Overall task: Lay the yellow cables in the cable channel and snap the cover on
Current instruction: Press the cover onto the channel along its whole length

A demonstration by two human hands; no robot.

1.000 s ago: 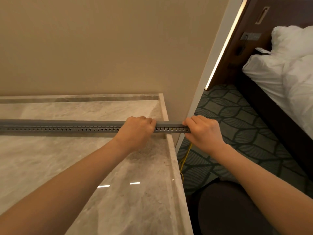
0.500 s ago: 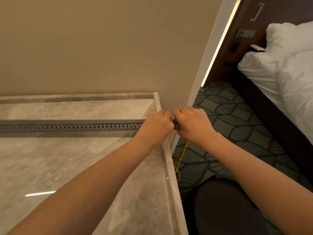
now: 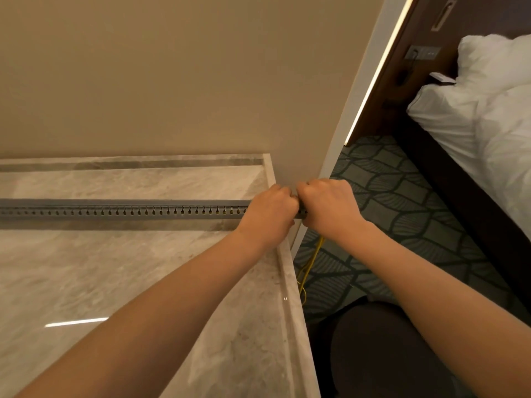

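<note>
Grey cable channel (image 3: 123,209) lying lengthwise across the marble counter (image 3: 86,268), running in from the left frame edge, where cut off, to just past the counter's right edge. Cover apparently seated along the top; a row of small keyhole slots visible down the near side. Left hand (image 3: 268,209) and right hand (image 3: 327,206) both curled into fists over the channel's right end, knuckles touching, fingers wrapped down on the channel and pressed together side by side. Only a sliver of grey end visible between and under the two fists; whether the cover is fully snapped there cannot be told, fingertips hidden on the far side. Yellow cables (image 3: 309,268) hanging below the right hand, beside the counter edge, down toward the patterned carpet (image 3: 402,196); lower ends thin and hard to follow. No cable visible inside the channel, interior closed from sight. Dark-clad knee (image 3: 382,349) at the bottom, partly behind the right forearm. White bedding (image 3: 482,110) cut off at the right edge.
</note>
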